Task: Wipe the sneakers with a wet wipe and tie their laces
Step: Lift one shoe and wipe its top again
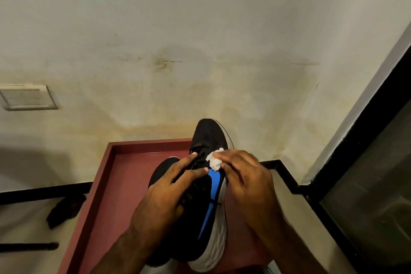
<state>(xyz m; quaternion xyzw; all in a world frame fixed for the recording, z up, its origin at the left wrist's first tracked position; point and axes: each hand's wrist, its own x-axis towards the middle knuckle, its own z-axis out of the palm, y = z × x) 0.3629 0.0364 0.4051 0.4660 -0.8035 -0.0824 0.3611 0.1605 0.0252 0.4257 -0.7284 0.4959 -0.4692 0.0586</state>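
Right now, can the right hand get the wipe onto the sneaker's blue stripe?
Probably yes. The right hand holds the wipe at the upper end of the blue stripe; the left hand rests on the laces, clear of it.

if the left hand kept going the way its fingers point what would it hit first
Probably the wipe held by the right hand; the left hand lies on the sneaker, fingers aimed at the wipe.
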